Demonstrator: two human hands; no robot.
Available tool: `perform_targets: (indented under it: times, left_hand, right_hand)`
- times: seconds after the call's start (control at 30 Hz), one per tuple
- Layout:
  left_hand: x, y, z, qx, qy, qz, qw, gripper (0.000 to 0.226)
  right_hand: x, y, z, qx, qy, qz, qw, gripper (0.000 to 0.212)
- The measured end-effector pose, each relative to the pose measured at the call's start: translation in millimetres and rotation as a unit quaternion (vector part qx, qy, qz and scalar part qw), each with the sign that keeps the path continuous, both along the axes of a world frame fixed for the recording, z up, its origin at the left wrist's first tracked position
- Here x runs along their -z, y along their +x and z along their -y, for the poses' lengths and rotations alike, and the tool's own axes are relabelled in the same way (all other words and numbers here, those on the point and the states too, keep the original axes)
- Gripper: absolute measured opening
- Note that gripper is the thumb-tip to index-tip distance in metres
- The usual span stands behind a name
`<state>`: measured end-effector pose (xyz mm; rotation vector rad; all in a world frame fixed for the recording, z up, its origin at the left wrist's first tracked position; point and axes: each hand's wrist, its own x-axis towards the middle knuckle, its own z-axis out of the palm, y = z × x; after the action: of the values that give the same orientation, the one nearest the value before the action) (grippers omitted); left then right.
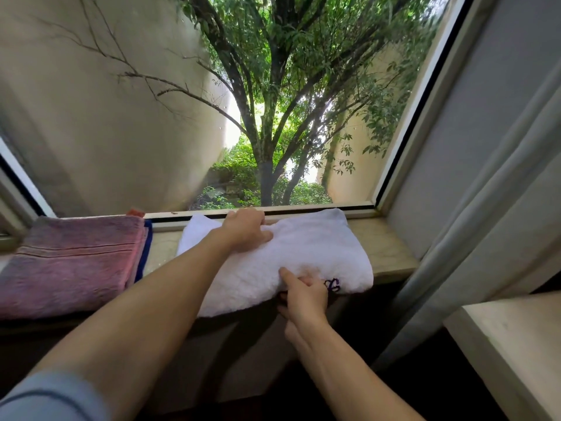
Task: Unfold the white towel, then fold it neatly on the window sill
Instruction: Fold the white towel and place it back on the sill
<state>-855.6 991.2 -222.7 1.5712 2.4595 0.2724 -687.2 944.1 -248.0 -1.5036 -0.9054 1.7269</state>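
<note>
- I'm seeing the left hand [247, 229] reaching far forward, arm almost straight, lying palm-down on the back half of the white towel [303, 253], close to the window frame [303, 208].
- Left fingers [258, 218] are curling over a raised ridge of cloth, thumb [264, 237] pressing from the near side; they're bunching a fold of the towel, narrow grip.
- Right hand [303, 294] is sitting at the towel's near edge, wrist bent up, forearm coming in from lower right.
- Right thumb [288, 276] is resting on top of the cloth, the other fingers are tucking under the overhanging edge; pinching the towel's front edge, narrow.
- The towel is lying on the window sill [385, 250], still folded in a thick pad, a bit rumpled.
- Its long axis is running from back left to front right, slightly diagonal to the sill's edge; the near edge is hanging over the sill's front.
- A dark embroidered mark [332, 284] is showing at the towel's near right corner, just beside the right hand.
- A pink towel [73, 262] is lying folded on the sill to the left, apart from the white one, with a blue cloth [145, 253] poking out under it.
- A pale curtain [485, 208] is hanging on the right.
</note>
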Motion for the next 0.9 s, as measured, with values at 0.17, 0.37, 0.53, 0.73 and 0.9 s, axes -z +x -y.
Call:
perform_targets:
  times: [0.17, 0.37, 0.53, 0.73, 0.9]
  left_hand:
    - [-0.7, -1.2, 4.4, -0.010, 0.003, 0.087, 0.996, 0.027]
    - [-12.5, -12.9, 2.2, -0.019, -0.009, 0.203, 0.979, 0.039]
    - [-31.8, -17.6, 1.0, -0.029, 0.048, 0.282, 0.958, 0.033]
    - [-56.8, -20.6, 1.8, -0.061, 0.145, 0.337, 0.928, 0.022]
    - [-81.5, -19.7, -3.9, -0.043, 0.215, 0.420, 0.881, 0.032]
  right_hand:
    - [-3.6, 3.4, -0.1, 0.053, 0.025, -0.057, 0.997, 0.023]
    - [-17.1, 4.7, 8.3, 0.103, -0.023, -0.162, 0.981, 0.045]
    - [-24.3, 10.5, 12.1, 0.115, 0.038, -0.169, 0.978, 0.043]
    - [-51.0, 14.9, 7.0, 0.108, 0.220, -0.120, 0.962, 0.044]
    - [-68.9, 14.4, -0.8, 0.088, 0.332, -0.073, 0.937, 0.045]
